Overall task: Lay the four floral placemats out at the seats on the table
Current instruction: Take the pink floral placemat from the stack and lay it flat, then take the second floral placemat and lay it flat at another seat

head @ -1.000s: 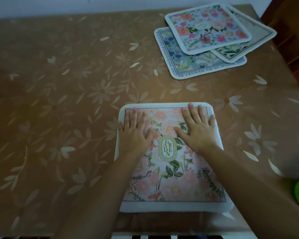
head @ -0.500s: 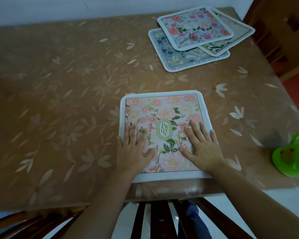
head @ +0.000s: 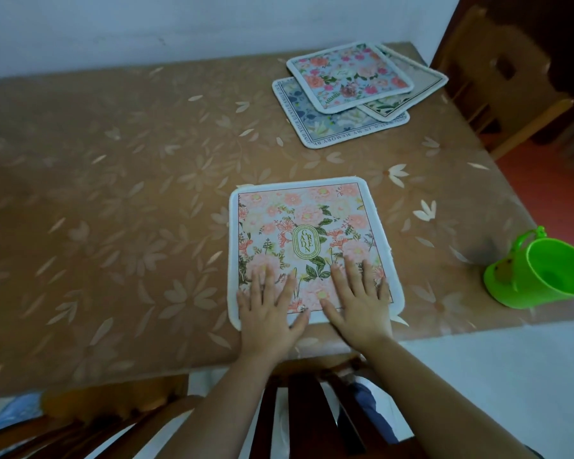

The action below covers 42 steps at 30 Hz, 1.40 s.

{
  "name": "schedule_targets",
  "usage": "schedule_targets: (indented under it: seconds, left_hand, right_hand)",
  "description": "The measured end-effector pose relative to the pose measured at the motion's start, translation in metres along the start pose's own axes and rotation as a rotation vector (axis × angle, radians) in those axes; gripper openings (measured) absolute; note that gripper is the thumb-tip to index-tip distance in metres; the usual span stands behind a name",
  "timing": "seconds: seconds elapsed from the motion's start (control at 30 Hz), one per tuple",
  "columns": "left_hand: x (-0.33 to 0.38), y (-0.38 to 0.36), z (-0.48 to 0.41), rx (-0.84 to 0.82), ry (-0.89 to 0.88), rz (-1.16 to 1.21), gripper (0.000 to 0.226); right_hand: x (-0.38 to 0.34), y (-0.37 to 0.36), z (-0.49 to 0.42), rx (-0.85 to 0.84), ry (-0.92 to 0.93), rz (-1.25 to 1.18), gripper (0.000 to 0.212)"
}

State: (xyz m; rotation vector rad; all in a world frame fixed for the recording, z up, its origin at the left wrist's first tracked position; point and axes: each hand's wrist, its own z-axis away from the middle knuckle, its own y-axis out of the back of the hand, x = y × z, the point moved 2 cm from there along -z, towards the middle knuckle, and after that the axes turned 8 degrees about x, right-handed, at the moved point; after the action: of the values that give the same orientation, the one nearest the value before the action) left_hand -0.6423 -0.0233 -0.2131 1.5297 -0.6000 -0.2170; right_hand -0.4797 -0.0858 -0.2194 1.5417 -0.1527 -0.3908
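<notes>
Head view: my left hand (head: 269, 313) and right hand (head: 358, 306) lie flat on the near edge of the pink placemat (head: 305, 226), fingers straight and spread, gripping nothing. The three stacked placemats (head: 348, 77) sit well beyond my fingertips, ahead and rightward at the table's (head: 113, 193) far corner. I judge my right hand the nearer.

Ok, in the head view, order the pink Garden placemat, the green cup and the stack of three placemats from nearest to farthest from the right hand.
1. Nearest, the pink Garden placemat: the right hand rests flat on its near end.
2. Then the green cup: off to the hand's right.
3. Farthest, the stack of three placemats: at the far right corner of the table.
</notes>
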Motion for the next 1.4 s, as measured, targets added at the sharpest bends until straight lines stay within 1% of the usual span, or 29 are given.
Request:
schedule_targets:
  seconds: [0.17, 0.2, 0.27, 0.33, 0.4, 0.47, 0.53, 0.63, 0.8, 0.9, 1.07, 1.23, 1.33, 1.4]
  left_hand:
    - [0.012, 0.009, 0.010, -0.045, 0.029, 0.018, 0.066]
    - [0.015, 0.013, 0.011, -0.042, 0.028, 0.032, 0.064]
    - [0.021, 0.026, 0.011, 0.020, -0.006, 0.073, 0.055]
    - [0.026, 0.041, 0.010, 0.114, -0.049, 0.079, 0.049]
    - [0.032, 0.056, 0.009, 0.187, -0.072, 0.064, 0.046]
    - [0.041, 0.068, 0.009, 0.239, -0.102, 0.061, 0.044]
    - [0.054, 0.076, 0.011, 0.269, -0.119, 0.086, 0.041]
    - [0.076, 0.087, 0.014, 0.290, -0.101, 0.120, 0.040]
    - [0.123, 0.110, 0.012, 0.346, -0.128, 0.103, 0.039]
    - [0.157, 0.122, 0.011, 0.391, -0.176, 0.103, 0.039]
    - [0.229, 0.133, 0.012, 0.446, -0.223, 0.109, 0.038]
    - [0.318, 0.137, 0.008, 0.493, -0.283, 0.144, 0.035]
    - [0.368, 0.134, 0.004, 0.481, -0.296, 0.196, 0.039]
    - [0.398, 0.129, 0.000, 0.472, -0.294, 0.197, 0.037]
  right_hand:
    - [-0.011, 0.011, 0.003, -0.079, 0.015, -0.052, 0.067]
    - [-0.012, 0.016, 0.003, -0.087, 0.031, -0.064, 0.065]
    - [-0.011, 0.029, 0.002, -0.079, 0.060, -0.083, 0.060]
    - [-0.009, 0.047, 0.002, -0.029, 0.104, -0.059, 0.057]
    - [-0.008, 0.069, 0.005, 0.048, 0.176, 0.015, 0.056]
    - [-0.005, 0.092, 0.011, 0.141, 0.191, 0.048, 0.054]
    - [-0.002, 0.112, 0.018, 0.230, 0.185, 0.059, 0.052]
    - [0.006, 0.136, 0.029, 0.327, 0.188, 0.064, 0.047]
    - [0.029, 0.170, 0.049, 0.396, 0.164, 0.021, 0.041]
    - [0.054, 0.192, 0.060, 0.443, 0.160, 0.018, 0.034]
    - [0.117, 0.227, 0.079, 0.515, 0.133, -0.063, 0.041]
    - [0.194, 0.252, 0.096, 0.594, 0.103, -0.050, 0.039]
    - [0.244, 0.265, 0.108, 0.621, 0.084, -0.045, 0.041]
    - [0.276, 0.272, 0.115, 0.646, 0.068, -0.056, 0.041]
